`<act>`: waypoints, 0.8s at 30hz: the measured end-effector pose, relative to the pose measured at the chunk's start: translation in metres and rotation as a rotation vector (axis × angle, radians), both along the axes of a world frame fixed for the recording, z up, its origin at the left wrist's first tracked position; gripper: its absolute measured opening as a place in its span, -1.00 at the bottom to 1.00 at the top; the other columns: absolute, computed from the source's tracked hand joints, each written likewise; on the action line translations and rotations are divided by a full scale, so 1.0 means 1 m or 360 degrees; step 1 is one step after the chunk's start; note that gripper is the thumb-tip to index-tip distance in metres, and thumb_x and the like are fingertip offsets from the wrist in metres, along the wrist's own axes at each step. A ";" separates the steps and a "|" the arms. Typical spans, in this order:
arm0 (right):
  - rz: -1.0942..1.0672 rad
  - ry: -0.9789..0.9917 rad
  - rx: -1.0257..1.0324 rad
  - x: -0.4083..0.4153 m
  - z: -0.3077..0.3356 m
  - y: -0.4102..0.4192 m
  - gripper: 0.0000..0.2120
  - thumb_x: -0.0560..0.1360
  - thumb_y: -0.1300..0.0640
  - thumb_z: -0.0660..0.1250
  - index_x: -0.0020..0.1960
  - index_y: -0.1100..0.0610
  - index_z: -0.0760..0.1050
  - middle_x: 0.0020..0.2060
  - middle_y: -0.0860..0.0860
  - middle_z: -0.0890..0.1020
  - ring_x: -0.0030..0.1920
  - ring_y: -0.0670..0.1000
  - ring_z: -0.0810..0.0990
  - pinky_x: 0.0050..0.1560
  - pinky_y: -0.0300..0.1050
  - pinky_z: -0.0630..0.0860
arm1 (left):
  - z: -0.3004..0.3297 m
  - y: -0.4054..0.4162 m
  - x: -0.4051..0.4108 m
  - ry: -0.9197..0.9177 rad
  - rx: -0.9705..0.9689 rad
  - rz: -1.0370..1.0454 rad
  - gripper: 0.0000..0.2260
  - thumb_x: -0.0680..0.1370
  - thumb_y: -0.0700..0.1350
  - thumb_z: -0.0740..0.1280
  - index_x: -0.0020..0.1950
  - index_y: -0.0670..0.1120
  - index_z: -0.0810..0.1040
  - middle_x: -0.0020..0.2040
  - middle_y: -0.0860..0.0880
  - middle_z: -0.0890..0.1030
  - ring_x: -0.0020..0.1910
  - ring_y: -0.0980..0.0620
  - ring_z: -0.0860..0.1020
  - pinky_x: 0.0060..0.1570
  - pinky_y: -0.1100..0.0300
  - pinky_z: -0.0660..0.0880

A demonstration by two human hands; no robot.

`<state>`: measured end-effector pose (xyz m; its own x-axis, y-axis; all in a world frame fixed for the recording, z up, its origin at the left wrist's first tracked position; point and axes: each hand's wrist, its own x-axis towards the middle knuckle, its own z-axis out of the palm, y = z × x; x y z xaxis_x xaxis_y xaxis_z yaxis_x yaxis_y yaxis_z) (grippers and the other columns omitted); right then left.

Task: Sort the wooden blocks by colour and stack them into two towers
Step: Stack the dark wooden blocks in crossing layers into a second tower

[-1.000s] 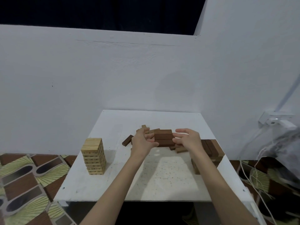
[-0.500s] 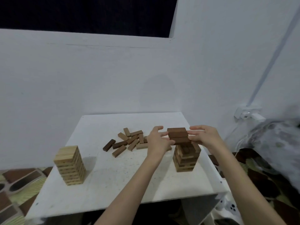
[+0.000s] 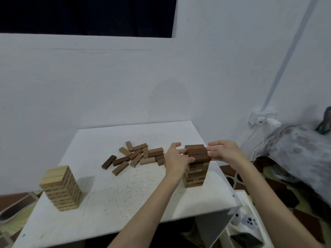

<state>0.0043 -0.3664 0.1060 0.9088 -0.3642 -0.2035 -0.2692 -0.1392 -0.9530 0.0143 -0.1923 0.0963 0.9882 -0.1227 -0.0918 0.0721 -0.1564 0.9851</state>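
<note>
A light wooden tower (image 3: 60, 187) stands at the table's front left. A dark brown tower (image 3: 196, 173) stands near the right edge. On top of it sits a bundle of dark blocks (image 3: 197, 152), squeezed between my two hands. My left hand (image 3: 176, 159) presses its left end with the fingers partly curled. My right hand (image 3: 224, 153) pinches its right end with fingertips. Several loose dark and mid-brown blocks (image 3: 136, 156) lie scattered in the table's middle, left of my left hand.
The white table (image 3: 116, 203) stands against a white wall. A wall socket with plug (image 3: 265, 119) and cables sits at right, next to patterned bedding (image 3: 300, 149). A white game controller (image 3: 246, 220) lies below the table's right corner.
The bundle of dark blocks has been carried from the loose pile over to the dark tower and now rests on its top. The head view has swung to the right.
</note>
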 end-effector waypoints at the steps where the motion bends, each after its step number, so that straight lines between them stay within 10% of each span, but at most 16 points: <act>1: 0.0001 0.0009 -0.0006 0.000 -0.001 -0.001 -0.74 0.39 0.47 0.40 0.01 0.22 0.55 -0.09 0.12 0.65 -0.10 0.05 0.65 -0.18 -0.22 0.63 | -0.001 -0.001 0.000 -0.0001 0.0010 -0.0003 -0.40 0.37 -0.33 0.49 0.35 -0.15 0.36 0.16 -0.15 0.58 -0.05 0.03 0.59 -0.06 0.28 0.49; 18: 0.0027 -0.0006 0.0009 0.003 -0.007 -0.003 -0.69 0.39 0.48 0.39 0.09 0.26 0.55 -0.07 0.14 0.66 -0.12 0.03 0.65 -0.24 -0.27 0.62 | -0.014 -0.002 0.004 -0.0004 0.0029 0.0007 -0.40 0.36 -0.35 0.49 0.35 -0.16 0.36 0.16 -0.15 0.59 -0.10 0.05 0.58 -0.12 0.30 0.47; 24: -0.0085 -0.0098 0.0008 0.003 -0.004 -0.007 -0.75 0.44 0.36 0.40 0.11 0.21 0.53 -0.08 0.16 0.64 -0.17 0.03 0.64 -0.27 -0.25 0.60 | -0.012 0.007 0.008 -0.0140 -0.0001 0.0073 -0.45 0.45 -0.05 0.46 0.37 -0.13 0.33 0.21 -0.02 0.48 0.07 0.07 0.50 0.04 0.25 0.40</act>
<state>0.0074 -0.3738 0.1023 0.8989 -0.4118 -0.1496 -0.2168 -0.1215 -0.9686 0.0224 -0.1852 0.0843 0.9970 -0.0775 -0.0041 -0.0079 -0.1540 0.9880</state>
